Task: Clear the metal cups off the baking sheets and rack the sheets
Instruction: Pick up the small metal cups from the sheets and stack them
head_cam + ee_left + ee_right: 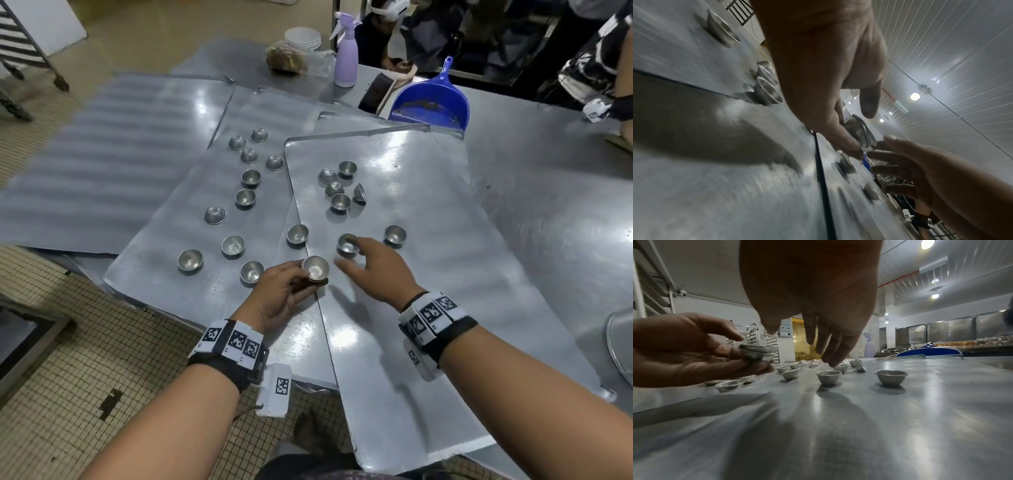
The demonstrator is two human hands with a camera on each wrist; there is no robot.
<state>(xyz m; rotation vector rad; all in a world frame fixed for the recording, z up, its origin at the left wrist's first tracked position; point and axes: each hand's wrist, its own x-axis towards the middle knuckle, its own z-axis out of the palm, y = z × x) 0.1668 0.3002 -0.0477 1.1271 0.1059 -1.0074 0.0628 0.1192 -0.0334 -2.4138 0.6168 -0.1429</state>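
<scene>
Small metal cups lie scattered on two overlapping baking sheets, several on the left sheet and several on the right sheet. My left hand grips a short nested stack of cups over the seam between the sheets; the stack also shows in the wrist views. My right hand hovers with its fingers spread just above an upright cup on the right sheet and holds nothing. From the right wrist, its fingers hang over that cup, with another cup to its right.
A corrugated sheet lies at the far left. A blue dustpan, a purple spray bottle, white bowls and a bagged item stand at the back. A wheeled rack is upper left; another person upper right.
</scene>
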